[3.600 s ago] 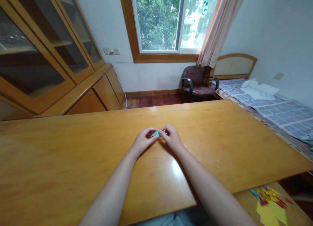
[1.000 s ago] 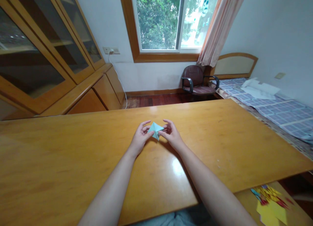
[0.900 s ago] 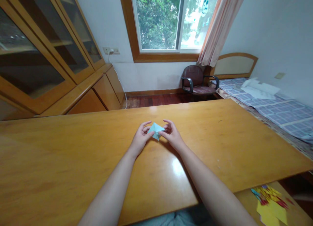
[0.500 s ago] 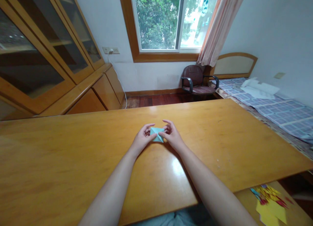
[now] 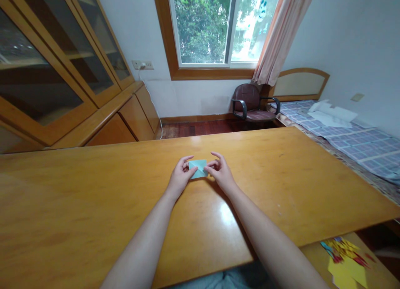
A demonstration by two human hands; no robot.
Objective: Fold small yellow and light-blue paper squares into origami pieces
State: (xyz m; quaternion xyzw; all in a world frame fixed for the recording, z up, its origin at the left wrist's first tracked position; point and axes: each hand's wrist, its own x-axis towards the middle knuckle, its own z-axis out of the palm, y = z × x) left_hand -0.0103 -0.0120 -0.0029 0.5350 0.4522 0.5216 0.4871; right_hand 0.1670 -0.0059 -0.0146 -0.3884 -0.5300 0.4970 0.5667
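Note:
A small piece of light blue folded paper (image 5: 198, 168) is held just above the wooden table (image 5: 93, 197), near its middle. My left hand (image 5: 180, 177) pinches the paper's left edge between thumb and fingers. My right hand (image 5: 220, 173) pinches the right edge the same way. The two hands face each other, a few centimetres apart, with the paper stretched flat between them.
A pile of coloured paper scraps and yellow sheets (image 5: 345, 257) lies on a lower surface at the bottom right. A wooden glass-door cabinet (image 5: 59, 68) stands to the left. A dark armchair (image 5: 251, 103) and a bed (image 5: 350, 134) are beyond the table, under the window.
The paper was a small pinched shape, then stood as a pointed diamond between the fingers. Now it lies flatter and more rectangular, still held by both hands.

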